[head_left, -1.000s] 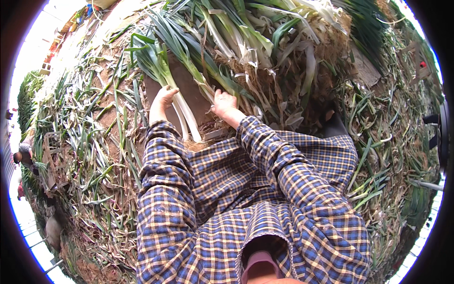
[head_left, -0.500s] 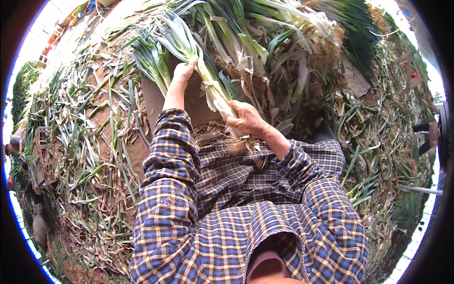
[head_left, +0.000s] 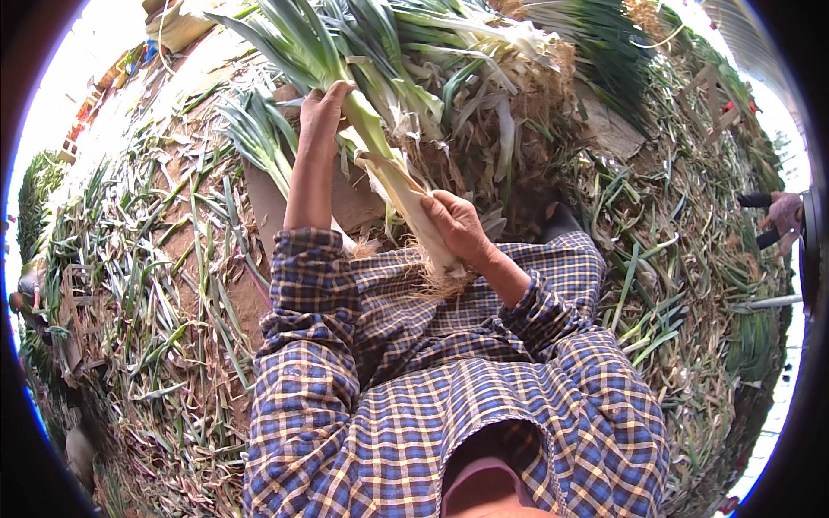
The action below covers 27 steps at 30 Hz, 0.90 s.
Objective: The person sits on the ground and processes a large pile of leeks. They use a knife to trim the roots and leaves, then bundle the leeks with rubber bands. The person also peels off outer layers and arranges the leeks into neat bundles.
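Observation:
A large green onion (head_left: pixel 406 203) slants across in front of me, its leaves pointing away and its root tuft just above my checked clothing. My left hand (head_left: pixel 325 108) is closed round the upper stalk, just below where the leaves fan out. Lower down, my right hand (head_left: pixel 458 226) is closed against the pale shaft near the roots. Loose outer skin hangs from the middle of the stalk. Beside my left forearm lies another green onion (head_left: pixel 262 138), partly hidden behind that arm.
A heap of green onions (head_left: pixel 484 52) with dry roots lies beyond my hands, and a darker green bundle (head_left: pixel 596 52) sits to its right. Cast-off leaves (head_left: pixel 164 285) cover the ground on both sides. A bare brown patch (head_left: pixel 268 207) shows by my left arm.
The green onion has come nearer, its roots now lower over my clothing. My right hand has shifted along with it, and more of the leaves rise past my left hand.

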Each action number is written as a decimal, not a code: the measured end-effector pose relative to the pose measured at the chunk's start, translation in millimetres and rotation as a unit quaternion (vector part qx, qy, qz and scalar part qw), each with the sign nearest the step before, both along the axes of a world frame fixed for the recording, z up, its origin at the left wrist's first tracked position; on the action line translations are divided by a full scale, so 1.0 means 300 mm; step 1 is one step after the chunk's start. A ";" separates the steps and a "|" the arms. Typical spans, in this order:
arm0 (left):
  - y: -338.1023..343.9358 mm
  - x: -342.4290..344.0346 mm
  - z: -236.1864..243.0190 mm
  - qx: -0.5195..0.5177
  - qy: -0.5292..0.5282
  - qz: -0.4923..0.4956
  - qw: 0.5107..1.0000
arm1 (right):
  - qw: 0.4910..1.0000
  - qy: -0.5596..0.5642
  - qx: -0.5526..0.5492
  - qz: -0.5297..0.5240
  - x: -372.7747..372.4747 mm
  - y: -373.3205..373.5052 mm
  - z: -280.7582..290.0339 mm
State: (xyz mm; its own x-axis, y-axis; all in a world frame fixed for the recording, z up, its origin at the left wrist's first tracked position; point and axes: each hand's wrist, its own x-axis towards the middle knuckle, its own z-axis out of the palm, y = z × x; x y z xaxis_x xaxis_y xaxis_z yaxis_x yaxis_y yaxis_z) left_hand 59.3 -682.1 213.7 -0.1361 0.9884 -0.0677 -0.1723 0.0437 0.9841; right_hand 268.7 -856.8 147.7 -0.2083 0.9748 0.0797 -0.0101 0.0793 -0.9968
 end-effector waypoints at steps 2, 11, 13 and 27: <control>-0.064 0.036 0.082 0.063 0.038 0.011 0.997 | 1.000 0.028 -0.001 0.012 0.028 -0.013 0.004; -0.238 0.191 0.121 0.147 -0.029 0.005 0.989 | 0.999 -0.033 0.016 -0.007 -0.033 0.121 0.174; -0.228 0.211 0.079 0.137 -0.070 -0.015 0.988 | 0.989 0.145 -0.040 0.011 -0.062 0.149 0.177; -0.057 0.081 -0.123 -0.010 -0.377 -0.091 0.922 | 0.834 -0.551 -0.012 -0.040 0.138 0.184 -0.216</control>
State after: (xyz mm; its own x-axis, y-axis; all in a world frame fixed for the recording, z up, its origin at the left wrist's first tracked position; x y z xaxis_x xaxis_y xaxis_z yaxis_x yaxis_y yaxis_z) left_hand 83.5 -699.2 176.9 0.1245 0.9879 -0.0928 -0.7953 0.1553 0.5860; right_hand 310.1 -801.8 82.9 -0.0763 0.9878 -0.1360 0.9169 0.0159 -0.3989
